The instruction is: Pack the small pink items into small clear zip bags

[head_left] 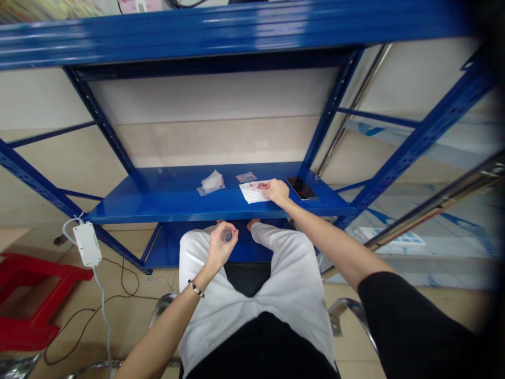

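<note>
Black sleeve (pixel 410 326): on right arm, stretched forward over lap toward shelf.
White garment (pixel 205 310): across lap, directly under left hand.
Left hand (pixel 220 247): raised above lap, fingers curled round small clear plastic piece (pixel 226 236); grip closed on it. Beaded bracelet (pixel 196 288) at wrist.
Right hand (pixel 276 191): resting at edge of white tissue (pixel 251 193), fingertips at small pink bits (pixel 262 186); pinch or plain touch, cannot tell.
Blue steel shelf (pixel 118 210): carrying tissue, both bags, phone.
Nearby: clear bag of white material (pixel 211 182) left of tissue; small clear bag with red contents (pixel 246 177) behind it; smartphone (pixel 300 188) just right of right hand, screen blurred.
Handling: light fingertip contact looks best for loose bits on open tissue; clear piece held clear of shelf edge.
Floor: red plastic stool (pixel 35 295); white power adapter (pixel 87 243) on cable.
</note>
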